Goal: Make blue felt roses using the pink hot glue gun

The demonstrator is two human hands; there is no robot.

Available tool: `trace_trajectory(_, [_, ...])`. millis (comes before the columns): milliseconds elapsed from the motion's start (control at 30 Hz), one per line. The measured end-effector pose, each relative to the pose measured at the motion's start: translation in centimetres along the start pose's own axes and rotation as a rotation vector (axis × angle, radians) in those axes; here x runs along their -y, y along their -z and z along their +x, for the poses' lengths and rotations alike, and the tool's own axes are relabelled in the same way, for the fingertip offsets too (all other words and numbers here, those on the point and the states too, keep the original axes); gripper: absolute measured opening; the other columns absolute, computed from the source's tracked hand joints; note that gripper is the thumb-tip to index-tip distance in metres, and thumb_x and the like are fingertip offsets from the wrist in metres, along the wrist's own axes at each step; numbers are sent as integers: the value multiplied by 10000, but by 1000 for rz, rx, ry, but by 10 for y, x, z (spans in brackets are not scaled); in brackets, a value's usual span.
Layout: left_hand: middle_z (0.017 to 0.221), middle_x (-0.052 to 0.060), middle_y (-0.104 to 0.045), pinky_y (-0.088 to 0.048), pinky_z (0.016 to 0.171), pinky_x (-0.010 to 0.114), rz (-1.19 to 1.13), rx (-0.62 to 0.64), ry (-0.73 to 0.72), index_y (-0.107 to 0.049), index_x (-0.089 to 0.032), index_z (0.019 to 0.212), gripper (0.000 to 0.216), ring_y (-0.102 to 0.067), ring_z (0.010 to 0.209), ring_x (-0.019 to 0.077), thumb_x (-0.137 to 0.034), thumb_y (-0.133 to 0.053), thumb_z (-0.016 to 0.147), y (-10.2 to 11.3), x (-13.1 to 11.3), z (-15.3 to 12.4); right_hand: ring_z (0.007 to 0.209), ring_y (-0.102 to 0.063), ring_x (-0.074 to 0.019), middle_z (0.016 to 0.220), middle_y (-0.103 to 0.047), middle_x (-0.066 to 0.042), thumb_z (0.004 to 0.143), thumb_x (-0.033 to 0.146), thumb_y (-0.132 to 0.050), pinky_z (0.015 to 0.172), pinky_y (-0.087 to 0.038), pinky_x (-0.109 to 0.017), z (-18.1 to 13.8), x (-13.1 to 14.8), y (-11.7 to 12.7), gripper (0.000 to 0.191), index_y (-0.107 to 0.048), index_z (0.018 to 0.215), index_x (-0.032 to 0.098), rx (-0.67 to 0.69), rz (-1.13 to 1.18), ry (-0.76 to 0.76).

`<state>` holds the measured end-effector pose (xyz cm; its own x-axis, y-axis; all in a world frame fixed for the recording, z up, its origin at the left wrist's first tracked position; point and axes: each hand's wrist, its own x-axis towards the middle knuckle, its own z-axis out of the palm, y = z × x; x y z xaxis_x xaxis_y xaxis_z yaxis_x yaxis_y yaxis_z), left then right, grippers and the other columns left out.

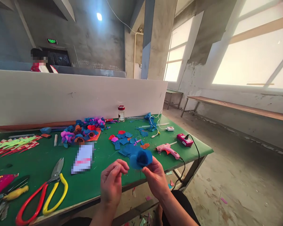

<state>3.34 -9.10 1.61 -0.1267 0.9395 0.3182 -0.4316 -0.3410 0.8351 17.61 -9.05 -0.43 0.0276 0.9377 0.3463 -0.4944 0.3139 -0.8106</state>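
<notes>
My right hand (155, 177) pinches a blue felt flower (141, 158) from below and holds it over the front edge of the green table (101, 175). My left hand (112, 182) hovers just left of the flower with fingers curled together, thumb against fingertips; nothing I can make out sits in them. Loose blue and red felt petals (124, 141) lie on the table just beyond the flower.
A pink glue gun (167, 149) lies to the right with its cord and a pink power strip (184, 139). Scissors with red and yellow handles (46, 194) lie front left. Finished felt flowers (85, 130), a small jar (121, 113), a white partition (73, 94) and a person behind it.
</notes>
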Motion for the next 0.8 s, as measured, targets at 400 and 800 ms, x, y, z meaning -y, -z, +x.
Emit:
trace_trajectory(400, [858, 141, -725, -508, 752, 338, -218, 18, 475, -769, -89, 874, 415, -637, 837, 252, -456, -690, 698, -6, -18, -6, 693, -555, -164, 746, -625, -13, 673, 357, -811, 655, -474, -269, -11, 12, 10, 186, -712, 753, 222, 216, -77, -75])
trace_trajectory(800, [730, 53, -679, -468, 688, 268, -4, 171, 338, -751, -151, 777, 174, -573, 697, 160, -269, -786, 654, -5, 2, 2, 673, -609, -133, 754, -634, 15, 645, 299, -833, 688, -486, -261, -2, 8, -9, 325, -625, 881, 217, -12, 137, -172])
